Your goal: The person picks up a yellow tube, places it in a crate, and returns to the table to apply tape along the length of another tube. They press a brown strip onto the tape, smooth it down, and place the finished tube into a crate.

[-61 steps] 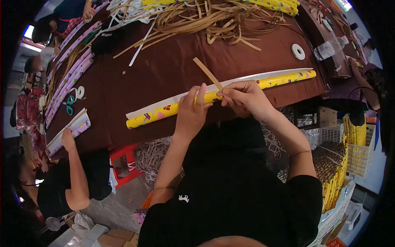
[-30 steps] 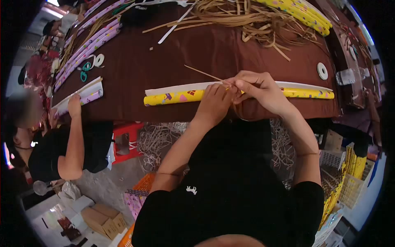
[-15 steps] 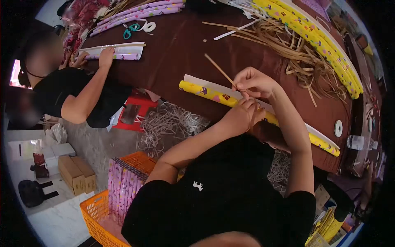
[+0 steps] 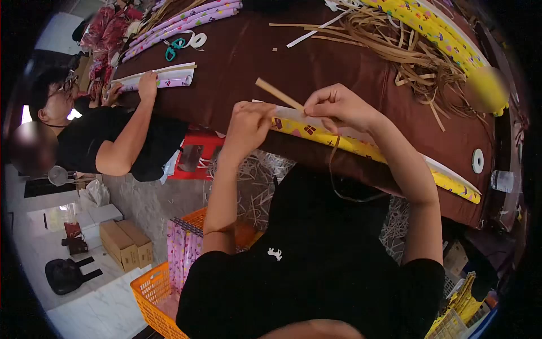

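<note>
A rolled sheet of yellow patterned wrapping paper (image 4: 316, 134) lies along the table's near edge, its white inner side showing at the far flap. My left hand (image 4: 248, 127) is closed over the left end of this roll, fingers bent down onto its edge. Above the roll, my right hand (image 4: 341, 108) pinches a narrow tan strip (image 4: 276, 93) between thumb and fingers. One end of the strip points up and left; a thin length hangs below the hand and curves in front of my shirt.
A heap of tan strips (image 4: 389, 45) and yellow rolls (image 4: 435, 28) lie at the back right. A white tape roll (image 4: 478, 161) rests at right. Left, a co-worker's hand (image 4: 148, 85) presses a purple roll (image 4: 175, 80) near teal scissors (image 4: 171, 52). An orange crate (image 4: 149, 294) stands below.
My left hand has moved left along the yellow roll to its end, away from my right hand. The tan strip is still in my right hand, its free end turned broader side to view.
</note>
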Available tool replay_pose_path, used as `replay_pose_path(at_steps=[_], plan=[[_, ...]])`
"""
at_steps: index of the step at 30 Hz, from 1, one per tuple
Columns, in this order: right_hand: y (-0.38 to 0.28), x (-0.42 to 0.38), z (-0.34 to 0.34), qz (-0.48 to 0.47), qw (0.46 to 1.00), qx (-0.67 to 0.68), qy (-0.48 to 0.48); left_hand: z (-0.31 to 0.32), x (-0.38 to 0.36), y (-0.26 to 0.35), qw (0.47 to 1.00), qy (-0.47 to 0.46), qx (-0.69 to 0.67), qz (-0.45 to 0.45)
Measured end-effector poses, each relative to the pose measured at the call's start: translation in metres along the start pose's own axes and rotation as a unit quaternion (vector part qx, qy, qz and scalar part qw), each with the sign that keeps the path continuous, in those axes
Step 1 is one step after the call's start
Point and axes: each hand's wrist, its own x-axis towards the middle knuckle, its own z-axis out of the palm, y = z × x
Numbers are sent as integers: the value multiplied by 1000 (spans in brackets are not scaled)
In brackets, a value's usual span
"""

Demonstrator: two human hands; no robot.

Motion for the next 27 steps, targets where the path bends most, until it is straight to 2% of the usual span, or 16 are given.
replay_pose_path(at_steps=[2,3,4,5,6,7,8,9,10,12,14,16,19,22,26,27], plan=[[-2,0,13,25,989,-147,13,-5,-9,-14,999,-3,27,-35],[-5,-1,21,9,983,-181,34,-6,-14,-20,996,-1,55,-72],[0,1,20,10,983,-179,35,-7,-17,-24,996,14,12,-89],[10,6,18,-30,970,-234,62,-6,-20,-32,996,12,12,-90],[19,11,16,-71,951,-286,89,-5,-22,-42,997,9,-29,-71],[26,15,14,-71,952,-285,90,-6,-21,-44,996,5,-70,-52],[31,17,12,-141,918,-351,119,-7,-22,-45,996,4,-69,-51],[36,19,9,-208,874,-413,148,-6,-23,-44,970,14,-204,-130],[35,20,10,-208,875,-411,149,-6,-22,-42,920,24,-333,-207],[31,20,11,-161,855,-472,140,-3,-24,-43,923,31,-323,-210],[31,23,13,-152,854,-479,133,-1,-24,-40,925,36,-312,-212],[33,25,14,-144,852,-487,129,1,-22,-35,945,63,-243,-208],[32,25,16,-158,839,-507,120,6,-24,-46,960,42,-204,-188],[27,24,18,-114,859,-488,104,4,-24,-43,967,40,-161,-195],[20,20,18,-72,933,-341,87,2,-21,-35,957,50,-184,-217],[20,19,17,-54,957,-278,68,-1,-21,-31,981,56,-74,-170]])
